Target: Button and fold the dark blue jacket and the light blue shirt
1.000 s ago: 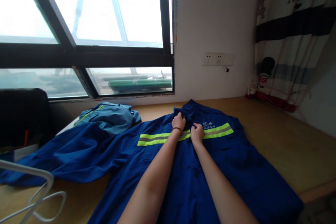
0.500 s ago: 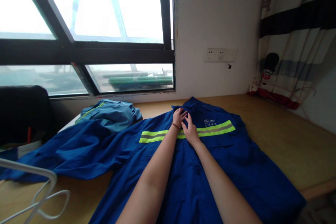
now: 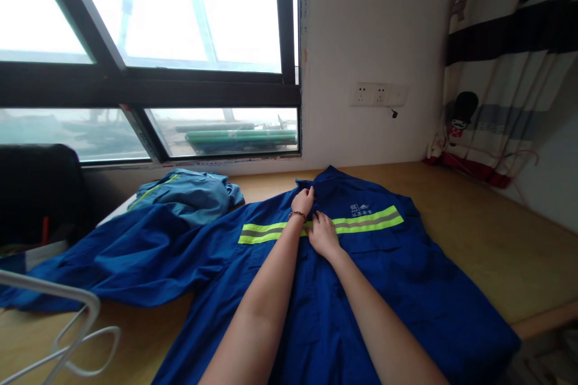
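blue collar (image 3: 332, 178) is by our curled left hand (image 3: 303, 201), and our bent right hand (image 3: 323, 234) lies on the yellow stripe (image 3: 370, 220); we can't tell if either pinches. our work jacket (image 3: 316, 313) lies spread on a wooden top (image 3: 492, 240).

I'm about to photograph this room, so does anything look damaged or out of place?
Two mild things: the light-blue garment lies crumpled in a heap, while the reflective-striped work jacket in front of it is spread out; and the wall edge beside the window frame has smudges that could be chipped paint.
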Demonstrator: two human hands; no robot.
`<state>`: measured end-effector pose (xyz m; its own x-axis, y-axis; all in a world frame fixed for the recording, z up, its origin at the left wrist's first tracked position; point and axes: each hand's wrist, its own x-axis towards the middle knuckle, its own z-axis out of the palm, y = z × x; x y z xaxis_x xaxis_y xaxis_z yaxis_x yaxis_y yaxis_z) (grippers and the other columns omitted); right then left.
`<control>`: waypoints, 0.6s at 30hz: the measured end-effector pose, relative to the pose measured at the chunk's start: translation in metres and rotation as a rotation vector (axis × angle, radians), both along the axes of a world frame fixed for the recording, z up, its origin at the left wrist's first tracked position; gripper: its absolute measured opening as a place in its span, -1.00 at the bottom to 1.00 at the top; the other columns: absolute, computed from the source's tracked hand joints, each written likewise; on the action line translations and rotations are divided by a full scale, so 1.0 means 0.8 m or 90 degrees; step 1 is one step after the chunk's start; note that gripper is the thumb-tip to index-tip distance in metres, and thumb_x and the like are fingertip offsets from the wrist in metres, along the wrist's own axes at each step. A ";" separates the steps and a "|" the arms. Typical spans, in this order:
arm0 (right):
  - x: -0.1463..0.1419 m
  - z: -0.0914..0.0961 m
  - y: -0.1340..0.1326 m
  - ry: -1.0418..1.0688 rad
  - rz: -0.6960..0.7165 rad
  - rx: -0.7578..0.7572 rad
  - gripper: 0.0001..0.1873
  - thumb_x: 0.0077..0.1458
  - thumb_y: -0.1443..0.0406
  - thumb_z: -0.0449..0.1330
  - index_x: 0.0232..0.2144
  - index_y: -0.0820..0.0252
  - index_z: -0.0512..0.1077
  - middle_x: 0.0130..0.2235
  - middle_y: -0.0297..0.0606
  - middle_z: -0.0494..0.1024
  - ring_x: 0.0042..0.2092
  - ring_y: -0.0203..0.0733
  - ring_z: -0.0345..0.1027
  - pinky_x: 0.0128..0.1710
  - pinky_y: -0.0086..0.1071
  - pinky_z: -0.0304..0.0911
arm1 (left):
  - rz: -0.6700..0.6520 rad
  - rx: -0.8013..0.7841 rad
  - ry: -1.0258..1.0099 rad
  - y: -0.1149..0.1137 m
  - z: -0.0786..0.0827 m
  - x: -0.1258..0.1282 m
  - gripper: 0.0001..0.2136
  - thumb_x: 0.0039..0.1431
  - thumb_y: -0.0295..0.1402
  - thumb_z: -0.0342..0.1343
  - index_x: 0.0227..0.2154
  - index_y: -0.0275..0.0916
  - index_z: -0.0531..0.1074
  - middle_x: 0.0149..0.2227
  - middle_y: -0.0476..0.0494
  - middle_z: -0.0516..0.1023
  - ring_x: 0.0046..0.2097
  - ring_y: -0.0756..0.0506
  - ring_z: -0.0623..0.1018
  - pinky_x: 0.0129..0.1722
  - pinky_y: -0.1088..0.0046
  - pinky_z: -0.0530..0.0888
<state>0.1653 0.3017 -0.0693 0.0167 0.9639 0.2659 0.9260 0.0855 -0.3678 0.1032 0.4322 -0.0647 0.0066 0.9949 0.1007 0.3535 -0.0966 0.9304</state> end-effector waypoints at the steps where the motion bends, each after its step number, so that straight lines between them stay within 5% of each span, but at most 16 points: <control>1: 0.002 -0.002 0.003 0.009 0.021 -0.002 -0.53 0.03 0.26 0.02 -0.01 0.36 0.24 0.06 -0.01 0.23 0.09 -0.04 0.01 0.07 -0.24 -0.09 | -0.031 0.011 0.024 -0.004 0.001 0.004 -0.70 0.01 -0.10 -0.01 -0.38 -0.23 0.42 -0.38 -0.16 0.54 -0.18 -0.16 0.48 -0.14 0.35 0.33; 6: 0.015 0.008 0.006 0.095 -0.067 0.025 -0.47 -0.10 0.34 0.08 -0.02 0.41 0.23 -0.07 0.01 0.36 0.00 -0.05 0.15 0.01 -0.29 0.03 | -0.168 0.087 0.153 -0.014 0.004 0.009 -0.62 -0.02 -0.07 0.03 -0.15 -0.11 0.36 -0.07 -0.05 0.44 0.05 -0.12 0.32 0.11 0.23 0.03; 10: 0.032 0.029 0.005 0.222 -0.185 0.037 -0.64 -0.09 0.31 0.07 -0.20 0.34 0.38 -0.22 -0.04 0.45 -0.15 -0.07 0.31 -0.11 -0.29 0.16 | -0.168 0.169 0.280 -0.009 0.003 0.000 -0.68 -0.16 -0.18 0.18 -0.30 -0.19 0.47 -0.19 -0.11 0.49 -0.07 -0.16 0.39 -0.02 0.32 0.23; 14: 0.045 0.037 0.010 0.426 -0.190 -0.097 -0.72 -0.02 0.39 -0.08 -0.36 0.28 0.42 -0.36 -0.18 0.52 -0.41 -0.28 0.41 -0.40 -0.47 0.28 | -0.115 0.177 0.273 -0.003 0.000 0.000 -0.78 -0.03 -0.24 0.09 -0.37 -0.25 0.49 -0.32 -0.10 0.52 -0.24 -0.07 0.45 -0.22 0.47 0.33; 18: 0.044 0.026 0.015 0.447 -0.129 -0.216 -0.74 -0.07 0.44 -0.05 -0.48 0.30 0.45 -0.51 -0.25 0.52 -0.59 -0.35 0.37 -0.62 -0.55 0.21 | -0.088 0.173 0.269 -0.004 -0.003 0.006 -0.70 0.06 -0.20 0.00 -0.24 -0.27 0.46 -0.30 -0.13 0.52 -0.26 -0.05 0.46 -0.29 0.51 0.34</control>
<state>0.2009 0.3134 -0.0485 0.2537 0.9506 -0.1789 0.4540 -0.2803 -0.8458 0.1083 0.4287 -0.0668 0.2319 0.9200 0.3160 0.6599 -0.3875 0.6437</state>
